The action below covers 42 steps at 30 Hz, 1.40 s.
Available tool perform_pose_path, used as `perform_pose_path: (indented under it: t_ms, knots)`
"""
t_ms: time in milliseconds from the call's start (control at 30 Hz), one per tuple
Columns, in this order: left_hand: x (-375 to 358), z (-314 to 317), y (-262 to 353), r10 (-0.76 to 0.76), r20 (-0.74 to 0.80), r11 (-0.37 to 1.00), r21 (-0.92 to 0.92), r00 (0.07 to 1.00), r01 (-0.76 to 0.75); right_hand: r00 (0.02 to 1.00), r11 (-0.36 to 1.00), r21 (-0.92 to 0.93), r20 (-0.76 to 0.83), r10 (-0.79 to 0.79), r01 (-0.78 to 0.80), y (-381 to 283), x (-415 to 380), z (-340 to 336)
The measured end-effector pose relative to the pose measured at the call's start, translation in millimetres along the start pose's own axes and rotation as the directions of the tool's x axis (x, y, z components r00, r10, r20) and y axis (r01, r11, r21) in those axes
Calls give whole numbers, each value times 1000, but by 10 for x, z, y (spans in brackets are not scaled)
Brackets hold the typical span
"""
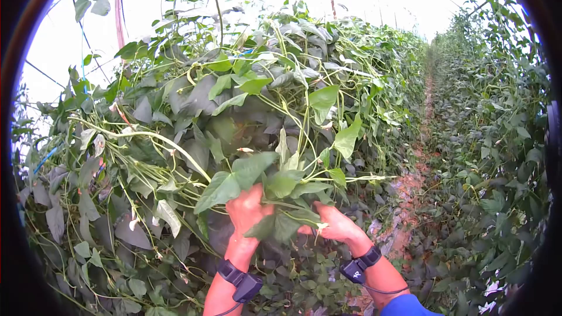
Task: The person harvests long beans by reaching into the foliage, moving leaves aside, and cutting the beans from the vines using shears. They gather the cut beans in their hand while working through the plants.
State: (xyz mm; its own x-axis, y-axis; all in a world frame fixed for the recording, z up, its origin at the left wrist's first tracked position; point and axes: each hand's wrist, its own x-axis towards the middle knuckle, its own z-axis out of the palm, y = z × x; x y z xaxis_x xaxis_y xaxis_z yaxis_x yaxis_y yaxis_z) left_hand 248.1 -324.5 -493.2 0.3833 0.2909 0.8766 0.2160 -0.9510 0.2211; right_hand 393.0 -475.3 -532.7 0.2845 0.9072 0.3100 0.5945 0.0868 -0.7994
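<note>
"What surrounds the grip?"

"Remotely, I see a vine wall (193, 96) beyond, leafy stems (285, 184) over and between my curled left hand (246, 206) and inward-bent right hand (335, 223)."

"Holding?"

"Leaves (285, 227) mask the grip; I cannot tell how far either closes, or on what."

"Best handling?"

"I'd part stems gently, sparing the pale blossom (244, 150) above the left."

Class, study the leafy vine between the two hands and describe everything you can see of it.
The leafy vine is green, with broad, pointed leaves on thin, paler stems. It spreads in front of denser greenery, some leaves drooping between the left hand and right hand, overlapping both. One slender stem reaches out to the right, nearly level. The foliage hides how the hands grip it.
</note>
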Motion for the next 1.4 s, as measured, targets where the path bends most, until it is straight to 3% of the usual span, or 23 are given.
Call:
perform_pose_path:
  t_ms: [100,167,200,267,433,467,500,533,567,600,633,667,767,800,867,1100,1167,1233,1267,1300,1333,1367,1400]
  knots:
    - [-133,36,-100,193,-41,977,101,980,-188,996,992,-106,43,72,-68,109,19,40]
    - [-178,-37,-49,233,8,964,130,972,-232,976,886,409,-78,-203,217,195,37,138]
    - [-198,-59,-33,277,0,955,112,961,-275,976,886,409,-77,-205,219,183,16,98]
    - [-253,-83,-50,313,19,949,31,949,-314,994,981,189,94,-54,35,133,-38,-50]
    - [-367,-103,-109,341,38,938,49,939,-342,986,964,-206,45,-163,169,329,-54,-40]
    - [-357,-133,-79,324,34,946,15,945,-325,988,947,295,48,-147,127,565,-43,95]
    - [-355,-148,-61,307,31,952,-20,951,-307,989,691,721,58,-132,50,805,-36,232]
    - [-361,-139,-75,306,31,952,-21,952,-305,990,261,965,75,-124,-40,915,-34,291]
    - [-374,-124,-106,228,-27,970,-82,973,-229,990,261,964,77,-122,-43,861,-20,287]
    - [-385,-110,-133,144,-78,977,-147,987,-154,982,714,675,-123,-141,187,737,2,273]
    - [-389,-106,-163,141,-75,978,-144,987,-150,926,939,151,-274,-259,308,606,-1,252]
    - [-376,-105,-198,75,-55,989,-126,996,-81,998,920,387,12,68,-68,461,-79,182]
    - [-346,-86,-207,28,-72,990,-137,997,-38,993,979,176,-43,112,-103,72,-120,207]
    - [-360,-44,-226,-91,-62,988,-132,994,82,1000,994,-112,-4,9,-10,176,-116,188]
    - [-342,-100,-212,-251,2,965,-82,968,250,999,999,2,-30,-38,38,272,-158,266]
    - [-218,-79,-17,-97,-92,993,56,991,102,977,938,299,-170,-131,178,73,-251,228]
    - [-133,-143,126,26,-113,992,129,993,-12,988,985,-119,-78,-135,126,-163,-292,89]
    - [-109,-173,200,54,-102,984,175,993,-35,972,974,-112,-110,-208,196,-152,-289,106]
    - [-100,-171,219,79,-92,973,226,993,-56,995,848,520,-53,-90,105,37,-255,191]
    - [-99,-162,217,81,-91,973,222,993,-59,997,364,930,63,-33,-47,190,-200,244]
    - [-108,-160,206,111,-86,964,252,990,-86,991,163,977,130,43,-136,267,-145,252]
    - [-114,-158,195,140,-82,953,281,987,-112,991,163,978,128,42,-133,283,-112,252]
    - [-122,-153,190,141,-83,953,280,986,-113,997,539,842,31,-71,12,288,-81,247]
